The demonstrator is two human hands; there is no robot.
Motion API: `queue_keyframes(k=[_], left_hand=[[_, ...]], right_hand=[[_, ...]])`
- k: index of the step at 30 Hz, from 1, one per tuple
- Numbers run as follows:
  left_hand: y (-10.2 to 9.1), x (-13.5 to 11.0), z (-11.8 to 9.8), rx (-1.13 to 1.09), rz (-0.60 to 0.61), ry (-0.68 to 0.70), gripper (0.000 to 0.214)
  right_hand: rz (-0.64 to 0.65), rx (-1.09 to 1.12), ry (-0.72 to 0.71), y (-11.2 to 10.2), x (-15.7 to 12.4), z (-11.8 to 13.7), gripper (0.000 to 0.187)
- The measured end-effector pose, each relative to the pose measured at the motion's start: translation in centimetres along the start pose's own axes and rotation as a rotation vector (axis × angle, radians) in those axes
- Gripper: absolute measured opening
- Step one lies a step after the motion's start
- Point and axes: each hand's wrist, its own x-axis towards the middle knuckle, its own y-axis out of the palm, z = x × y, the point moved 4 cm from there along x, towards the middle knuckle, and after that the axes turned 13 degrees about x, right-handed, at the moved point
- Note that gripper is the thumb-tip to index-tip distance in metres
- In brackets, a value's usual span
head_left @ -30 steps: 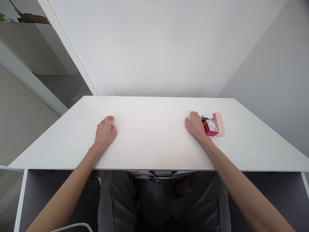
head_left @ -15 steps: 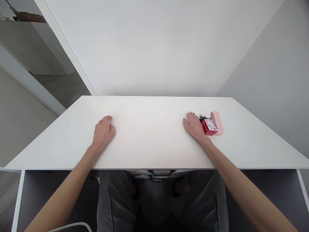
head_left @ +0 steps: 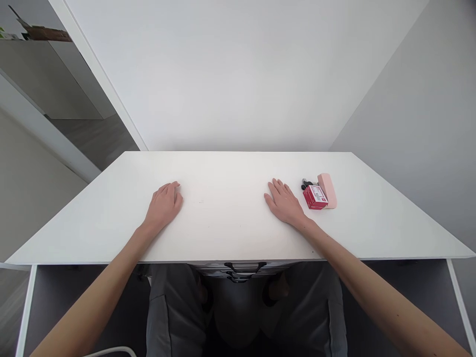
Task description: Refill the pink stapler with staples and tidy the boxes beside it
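My right hand (head_left: 284,202) lies flat on the white desk (head_left: 223,228), palm down with its fingers spread, holding nothing. Just right of it is a small red and white box (head_left: 315,197), apart from the fingers. A pink case (head_left: 327,191) stands against the box's far right side, and a small black and clear item (head_left: 306,184), too small to name, lies behind the box. On the desk's left half rests my left hand (head_left: 163,204), its fingers loosely bent and a gap between thumb and forefinger. Nothing shows in that gap.
A white wall (head_left: 238,74) rises behind the desk, with a grey wall (head_left: 420,114) at the right. Below the front edge are black handles (head_left: 245,270) and my grey-trousered legs (head_left: 176,307). A white cable or tube (head_left: 111,350) curves at lower left.
My right hand has slid left, away from the red and white box, so a gap now shows between them. My left hand has shifted slightly right. The view has moved a little.
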Motion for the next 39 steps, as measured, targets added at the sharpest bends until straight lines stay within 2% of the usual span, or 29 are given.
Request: queue_keyframes(k=[13, 30, 39], left_hand=[[0.5, 1.2, 0.2, 0.019, 0.102, -0.002, 0.062], [0.6, 1.2, 0.3, 0.035, 0.136, -0.002, 0.065], [0.7, 1.3, 0.4, 0.031, 0.116, 0.010, 0.062]], right_hand=[[-0.007, 0.009, -0.021, 0.0, 0.2, 0.3, 0.069], [-0.036, 0.024, -0.001, 0.1, 0.0, 0.6, 0.066], [-0.046, 0.020, 0.018, -0.2, -0.3, 1.1, 0.066]])
